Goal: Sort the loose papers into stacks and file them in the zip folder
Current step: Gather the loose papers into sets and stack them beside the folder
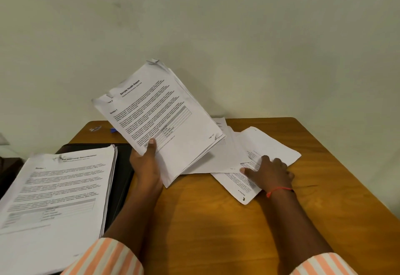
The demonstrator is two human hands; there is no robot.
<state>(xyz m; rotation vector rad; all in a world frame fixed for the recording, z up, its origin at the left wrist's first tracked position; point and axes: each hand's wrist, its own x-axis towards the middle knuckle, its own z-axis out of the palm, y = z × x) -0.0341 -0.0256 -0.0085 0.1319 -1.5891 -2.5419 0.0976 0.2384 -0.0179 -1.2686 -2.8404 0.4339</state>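
Gripping the lower edge of a raised sheaf (164, 110) headed "Sample Health Report", the left hand (147, 162) has its thumb on the top page and its fingers curled beneath. The sheaf tilts up off the wooden table (205, 220). The right hand (270, 171) lies palm down, fingers spread and holding nothing, on the loose papers (272, 142), which overlap one another on the table just right of the sheaf. A red thread (279, 189) circles the right wrist. At left, a sorted stack (60, 190) headed "Internship Documentation" rests on the black zip folder (123, 166). A small blue object (113, 130) lies partly hidden behind the sheaf.
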